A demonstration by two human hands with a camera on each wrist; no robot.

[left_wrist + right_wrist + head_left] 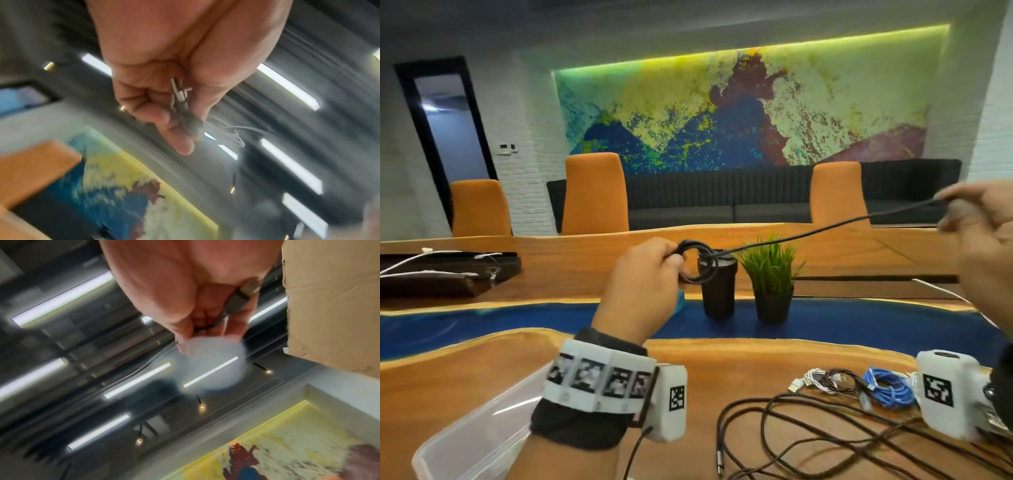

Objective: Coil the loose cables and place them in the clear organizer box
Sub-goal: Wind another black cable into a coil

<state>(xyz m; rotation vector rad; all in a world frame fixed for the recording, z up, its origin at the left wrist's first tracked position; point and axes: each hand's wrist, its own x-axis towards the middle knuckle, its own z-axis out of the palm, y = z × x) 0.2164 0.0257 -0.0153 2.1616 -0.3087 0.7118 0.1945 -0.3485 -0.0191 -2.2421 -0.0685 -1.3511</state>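
Observation:
My left hand is raised above the table and grips a small coil of a black cable. The cable's free length runs taut up and right to my right hand, which pinches it near its end. The left wrist view shows my left hand curled round the black cable and metal plugs. In the right wrist view my right hand holds the dark plug end. The clear organizer box sits at the lower left of the table. More loose black cable sprawls on the wood.
A blue cable bundle and a white and dark cable bundle lie at the right of the table. A black cup and a potted grass plant stand behind my hands. Orange chairs line the far side.

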